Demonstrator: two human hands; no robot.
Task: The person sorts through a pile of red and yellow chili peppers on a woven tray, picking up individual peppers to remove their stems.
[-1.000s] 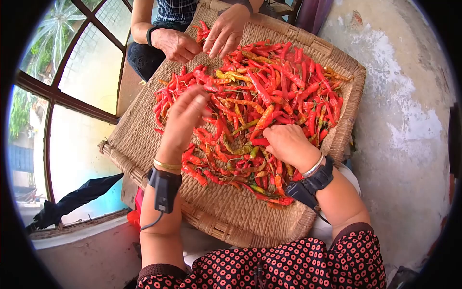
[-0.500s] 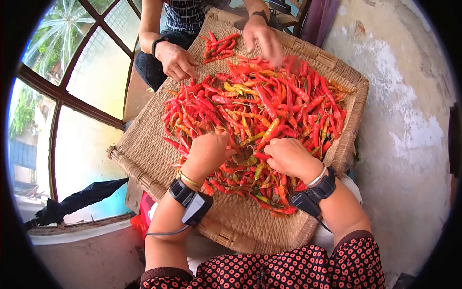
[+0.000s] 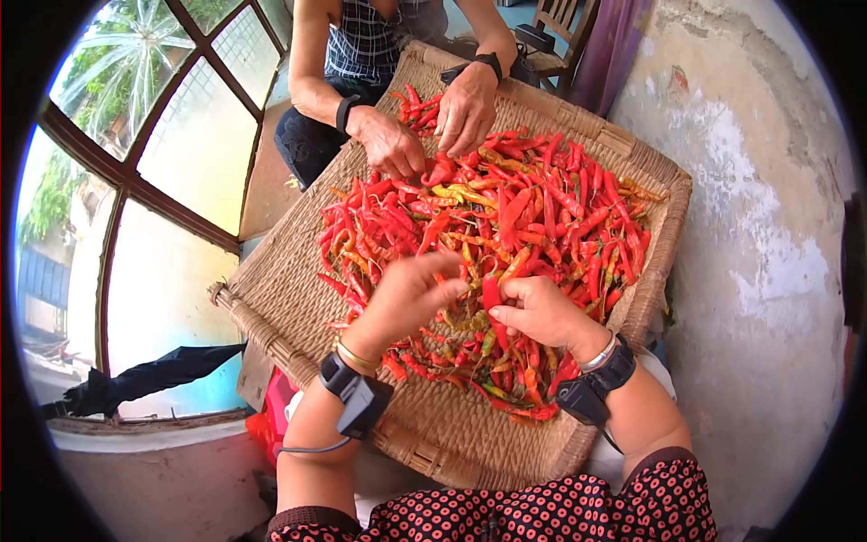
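My right hand pinches a red chili pepper upright above the pile, between thumb and fingers. Just left of it, my left hand hovers with thumb and fingers apart and slightly blurred; nothing shows in its grasp. Below both hands spreads a heap of chili peppers, mostly red with some yellow, orange and green ones. The heap lies on a large woven tray with a thick rim. Smaller peppers and stems lie on the near side, close to my wrists.
Across the tray, a co-worker's two hands work over the far edge of the heap, beside a small separate cluster of peppers. A folded black umbrella leans by the window at left. A rough wall stands at right.
My right hand has lifted a red chili pepper off the heap. My left hand has opened its fingers just above the heap. The co-worker's hands have come closer together near the small cluster.
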